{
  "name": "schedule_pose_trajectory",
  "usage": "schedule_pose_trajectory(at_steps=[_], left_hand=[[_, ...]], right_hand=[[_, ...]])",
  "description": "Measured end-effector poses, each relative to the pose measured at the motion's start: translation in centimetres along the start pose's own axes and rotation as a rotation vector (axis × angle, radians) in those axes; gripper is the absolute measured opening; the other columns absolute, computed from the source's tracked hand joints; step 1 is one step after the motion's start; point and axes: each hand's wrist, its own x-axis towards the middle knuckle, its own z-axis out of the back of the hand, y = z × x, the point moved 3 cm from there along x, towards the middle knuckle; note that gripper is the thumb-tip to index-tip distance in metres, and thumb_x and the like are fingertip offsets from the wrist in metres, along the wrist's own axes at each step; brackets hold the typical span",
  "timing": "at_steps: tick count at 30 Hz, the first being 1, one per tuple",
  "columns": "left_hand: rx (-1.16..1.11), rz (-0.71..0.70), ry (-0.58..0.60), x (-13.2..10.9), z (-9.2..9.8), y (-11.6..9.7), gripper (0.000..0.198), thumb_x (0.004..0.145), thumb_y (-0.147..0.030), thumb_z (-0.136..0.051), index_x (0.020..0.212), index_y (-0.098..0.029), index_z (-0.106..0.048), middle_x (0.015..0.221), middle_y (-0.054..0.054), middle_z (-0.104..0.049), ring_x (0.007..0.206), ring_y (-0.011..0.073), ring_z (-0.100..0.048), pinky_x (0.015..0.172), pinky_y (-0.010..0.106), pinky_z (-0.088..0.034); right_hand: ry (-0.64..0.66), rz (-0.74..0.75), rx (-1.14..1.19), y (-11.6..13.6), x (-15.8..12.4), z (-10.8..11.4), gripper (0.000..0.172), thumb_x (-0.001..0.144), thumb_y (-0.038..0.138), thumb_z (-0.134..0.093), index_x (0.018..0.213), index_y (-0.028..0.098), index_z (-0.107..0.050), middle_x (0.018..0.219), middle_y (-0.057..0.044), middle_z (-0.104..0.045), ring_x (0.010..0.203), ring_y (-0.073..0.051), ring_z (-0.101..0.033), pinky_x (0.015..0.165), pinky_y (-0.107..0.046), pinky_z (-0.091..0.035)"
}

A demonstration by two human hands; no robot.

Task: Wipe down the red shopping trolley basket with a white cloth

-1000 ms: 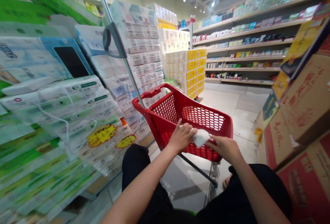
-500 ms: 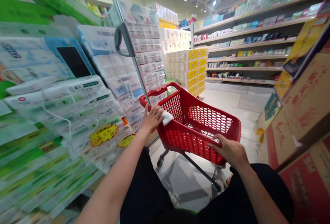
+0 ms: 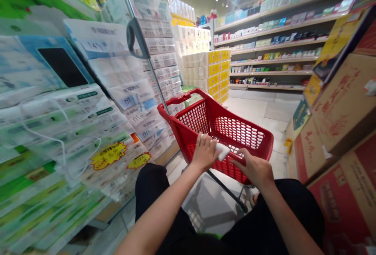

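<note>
A red plastic shopping cart (image 3: pixel 188 137) stands in front of me, side-on, with its basket bare inside. My left hand (image 3: pixel 205 151) presses a folded white cloth (image 3: pixel 222 151) onto the cart's near rim, fingers laid over the edge. Close by on the right, my right hand (image 3: pixel 255 169) is closed round the same rim, thumb on one side and fingers on the other. A metal pole with a grey handle (image 3: pixel 138 37) rises from the cart's left end.
Stacked tissue packs (image 3: pixel 141 102) crowd the left, with a dark phone (image 3: pixel 63 67) and white cable on them. Cardboard cartons (image 3: pixel 346 106) line the right. Yellow-sided packs (image 3: pixel 219 75) and stocked shelves (image 3: pixel 273 55) stand beyond. Pale floor tiles (image 3: pixel 249 102) run between.
My left hand has slid the cloth rightward along the near rim, from the cart's left corner to close beside my right hand. My right hand keeps its hold on the rim.
</note>
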Motion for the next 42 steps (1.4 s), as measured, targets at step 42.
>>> schedule_pose_trajectory(at_steps=[42], left_hand=[[0.203, 0.032, 0.042, 0.2, 4.1, 8.1, 0.021, 0.092, -0.036, -0.050, 0.107, -0.024, -0.059, 0.105, 0.010, -0.060, 0.104, 0.0275, -0.051, 0.102, 0.047, -0.031]], right_hand=[[-0.046, 0.195, 0.222, -0.6, 3.3, 0.8, 0.053, 0.092, 0.054, -0.038, 0.140, 0.031, -0.040, 0.133, -0.006, -0.054, 0.115, -0.024, -0.054, 0.093, -0.040, -0.039]])
